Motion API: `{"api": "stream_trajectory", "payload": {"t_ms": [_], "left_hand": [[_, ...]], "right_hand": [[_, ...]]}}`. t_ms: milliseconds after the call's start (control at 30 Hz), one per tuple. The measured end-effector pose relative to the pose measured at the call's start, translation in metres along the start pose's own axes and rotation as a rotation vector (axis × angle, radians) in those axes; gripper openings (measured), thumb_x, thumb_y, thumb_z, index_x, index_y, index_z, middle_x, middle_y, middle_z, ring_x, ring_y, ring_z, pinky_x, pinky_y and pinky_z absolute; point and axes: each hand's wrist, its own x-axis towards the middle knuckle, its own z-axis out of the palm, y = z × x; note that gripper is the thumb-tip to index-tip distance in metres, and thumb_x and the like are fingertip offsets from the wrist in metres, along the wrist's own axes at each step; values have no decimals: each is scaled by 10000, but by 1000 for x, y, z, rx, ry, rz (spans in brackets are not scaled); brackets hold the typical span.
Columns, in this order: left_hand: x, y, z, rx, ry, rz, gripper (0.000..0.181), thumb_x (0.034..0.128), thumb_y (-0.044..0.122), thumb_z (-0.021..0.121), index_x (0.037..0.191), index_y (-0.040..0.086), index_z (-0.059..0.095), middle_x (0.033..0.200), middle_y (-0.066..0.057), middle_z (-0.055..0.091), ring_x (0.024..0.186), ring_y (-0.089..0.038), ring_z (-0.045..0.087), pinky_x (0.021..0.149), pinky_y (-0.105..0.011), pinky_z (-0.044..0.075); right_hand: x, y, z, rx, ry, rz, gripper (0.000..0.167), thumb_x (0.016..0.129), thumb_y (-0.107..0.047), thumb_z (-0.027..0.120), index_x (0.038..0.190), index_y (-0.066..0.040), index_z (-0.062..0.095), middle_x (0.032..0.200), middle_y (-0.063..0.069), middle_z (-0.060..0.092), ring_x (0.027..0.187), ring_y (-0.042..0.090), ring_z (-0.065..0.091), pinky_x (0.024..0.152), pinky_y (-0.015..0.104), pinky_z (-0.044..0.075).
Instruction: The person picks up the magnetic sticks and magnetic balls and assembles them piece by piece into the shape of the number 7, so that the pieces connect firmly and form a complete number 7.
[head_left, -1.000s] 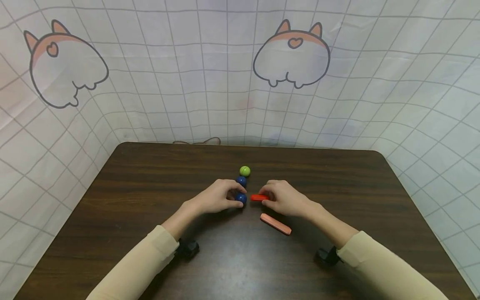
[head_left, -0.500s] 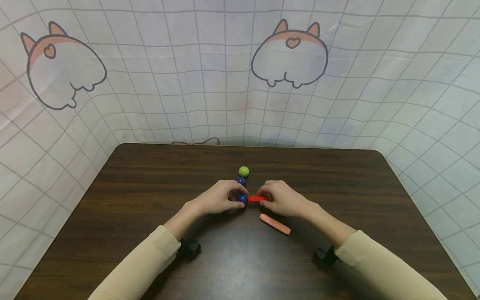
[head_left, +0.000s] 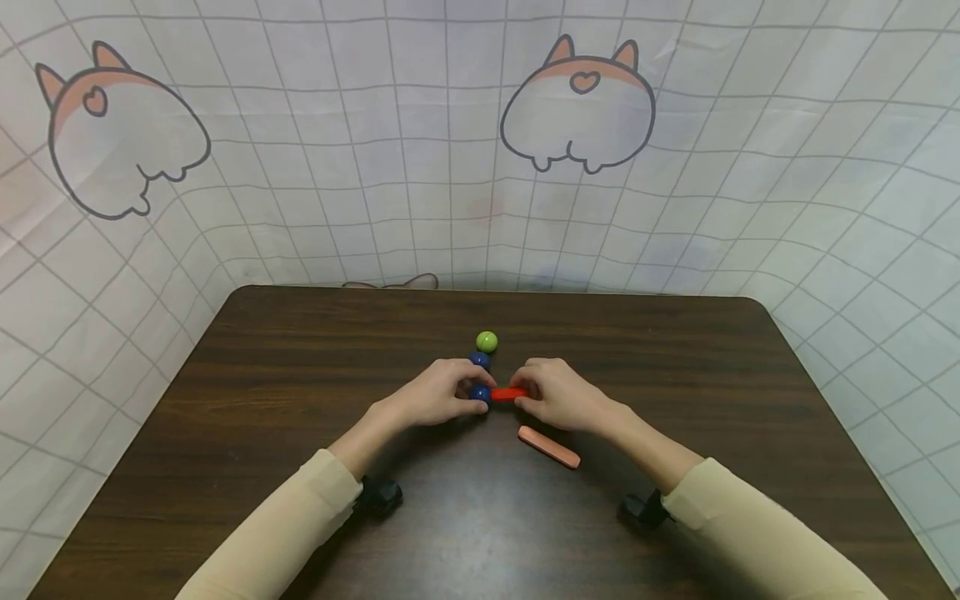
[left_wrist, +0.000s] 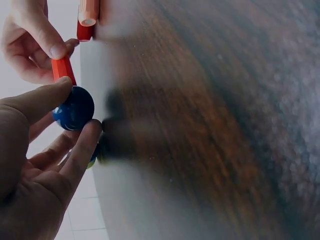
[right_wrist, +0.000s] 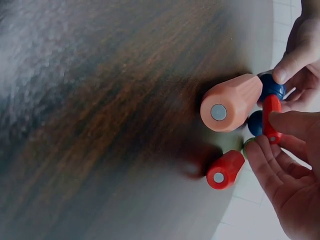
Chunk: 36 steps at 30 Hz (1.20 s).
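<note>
Between thumb and fingers, my left hand (head_left: 438, 392) pinches a blue ball (left_wrist: 75, 107). My right hand (head_left: 562, 396) pinches a red magnetic stick (head_left: 508, 394) from the right. The stick's left end meets the ball in the head view, and the right wrist view (right_wrist: 272, 117) shows the same stick running up to the ball. Just beyond my left fingertips lies a second blue ball (head_left: 480, 360), with a green ball (head_left: 487, 342) behind it. Whether those two balls touch is unclear.
A peach stick (head_left: 549, 447) lies slanted on the dark wooden table (head_left: 315, 333), nearer than my right hand. Another red stick (right_wrist: 224, 171), with a silvery end disc, shows in the wrist views; my right hand hides it from the head view. A white grid-patterned curtain (head_left: 420, 167) surrounds the table.
My right hand has moved slightly left with the red stick, closing the gap to the blue ball in my left hand. The other balls and the peach stick stay put.
</note>
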Motion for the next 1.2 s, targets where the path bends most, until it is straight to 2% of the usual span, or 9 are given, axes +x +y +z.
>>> {"api": "stream_trajectory", "payload": {"t_ms": [267, 500, 700, 900, 1200], "left_hand": [[-2, -5, -1, 5, 21, -19, 283, 936, 176, 790, 1203, 102, 729, 1076, -4, 672, 879, -110, 634, 792, -283, 545], [-7, -7, -4, 2, 33, -38, 276, 926, 161, 800, 1186, 89, 739, 1073, -5, 674, 907, -131, 648, 812, -299, 556], [-10, -12, -5, 11, 34, -68, 271, 921, 168, 806, 1177, 106, 745, 1059, 9, 673, 918, -115, 657, 818, -287, 554], [-14, -14, -7, 11, 30, -62, 270, 923, 168, 804, 1177, 100, 745, 1065, 2, 673, 918, -118, 655, 818, -286, 550], [-21, -17, -11, 24, 23, -52, 269, 929, 183, 798, 1184, 115, 746, 1005, 36, 647, 877, -136, 624, 786, -286, 534]], "right_hand": [[3, 0, 2, 40, 7, 13, 143, 934, -81, 753, 1058, -11, 737, 887, 11, 640, 706, 67, 561, 638, 240, 500], [6, 6, -1, 130, 14, 42, 136, 997, -133, 690, 1078, -37, 742, 952, -23, 692, 846, 105, 648, 763, 326, 551], [14, 14, -3, 177, 6, 90, 170, 992, -114, 695, 1128, -15, 723, 1021, 2, 703, 924, 154, 659, 823, 374, 551], [26, 16, -2, 196, 0, 131, 210, 975, -98, 717, 1167, -15, 704, 1037, 18, 703, 934, 163, 657, 833, 367, 549], [39, 17, 3, 209, -11, 136, 276, 955, -94, 741, 1210, -14, 672, 1008, 22, 698, 933, 172, 661, 813, 348, 550]]}}
